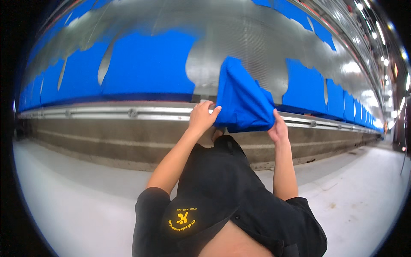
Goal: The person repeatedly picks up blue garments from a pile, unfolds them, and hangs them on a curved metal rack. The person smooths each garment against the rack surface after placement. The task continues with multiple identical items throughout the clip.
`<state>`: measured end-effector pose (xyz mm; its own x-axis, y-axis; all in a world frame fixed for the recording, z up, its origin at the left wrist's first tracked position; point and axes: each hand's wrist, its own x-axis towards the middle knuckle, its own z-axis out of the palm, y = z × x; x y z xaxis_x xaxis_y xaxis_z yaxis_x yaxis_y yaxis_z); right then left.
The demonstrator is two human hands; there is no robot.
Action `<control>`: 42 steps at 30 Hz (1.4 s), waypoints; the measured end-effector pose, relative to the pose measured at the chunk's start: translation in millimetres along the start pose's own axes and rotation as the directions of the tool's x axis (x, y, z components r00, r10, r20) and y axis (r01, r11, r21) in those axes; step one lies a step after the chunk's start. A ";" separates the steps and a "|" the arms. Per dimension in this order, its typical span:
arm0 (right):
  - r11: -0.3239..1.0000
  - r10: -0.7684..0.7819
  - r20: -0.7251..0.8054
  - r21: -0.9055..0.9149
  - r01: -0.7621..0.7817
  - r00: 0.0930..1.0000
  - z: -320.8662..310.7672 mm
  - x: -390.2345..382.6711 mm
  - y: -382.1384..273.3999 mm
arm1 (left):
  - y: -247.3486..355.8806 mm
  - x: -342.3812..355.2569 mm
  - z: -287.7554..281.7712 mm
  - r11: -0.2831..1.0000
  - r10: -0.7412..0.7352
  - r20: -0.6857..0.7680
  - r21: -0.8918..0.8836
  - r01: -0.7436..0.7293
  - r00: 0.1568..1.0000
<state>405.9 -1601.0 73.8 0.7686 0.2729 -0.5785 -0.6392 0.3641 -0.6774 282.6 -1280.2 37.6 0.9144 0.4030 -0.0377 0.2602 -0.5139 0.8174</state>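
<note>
A piece of blue fabric point(242, 96) hangs loosely folded between my hands, over the front rail of a long metal surface. Its top rises to a peak that leans against or above the grey metal. At the cloth's left edge, my left hand point(203, 117) is closed, with the thumb against the fabric. My right hand point(279, 127) pinches its lower right corner, the fingers partly hidden behind the cloth. To the left, a wide blue fabric panel point(147, 64) lies flat on the metal surface point(209, 25). Another blue panel point(303, 88) lies to the right.
A silver rail point(162, 113) runs along the front edge, above a concrete base point(124, 141). Several more blue panels line the surface on both sides and along its far edge. A pale floor point(85, 192) lies around me. Lights point(380, 32) shine at the upper right.
</note>
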 end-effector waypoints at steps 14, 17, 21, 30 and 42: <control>0.966 0.067 0.077 -0.254 -0.046 0.995 -101.1 41.8 -68.6 | 9.3 38.8 51.3 0.323 -0.499 0.288 -0.813 0.484 0.817; 0.990 0.124 0.045 -0.073 -0.121 0.991 -98.3 42.3 -72.0 | 18.3 40.1 58.2 0.394 -0.619 0.179 -0.771 0.500 0.765; 0.980 0.114 -0.054 0.173 -0.103 0.992 -102.0 55.1 -90.6 | 1.0 38.6 52.2 0.444 -0.595 0.220 -0.712 0.544 0.773; 0.985 0.172 -0.020 -0.023 -0.173 0.985 -112.5 45.6 -110.6 | 71.6 42.5 21.5 0.059 -0.609 0.504 -0.741 0.669 0.612; 0.994 -0.004 0.016 -0.107 0.005 1.000 -101.3 46.4 -128.1 | 51.7 39.1 -9.0 0.355 -0.546 0.213 -0.817 0.454 0.810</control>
<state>520.9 -1725.2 87.7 0.7713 0.2861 -0.5686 -0.6341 0.2686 -0.7251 329.1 -1284.1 83.6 0.6645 0.4463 -0.5994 0.2544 0.6190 0.7430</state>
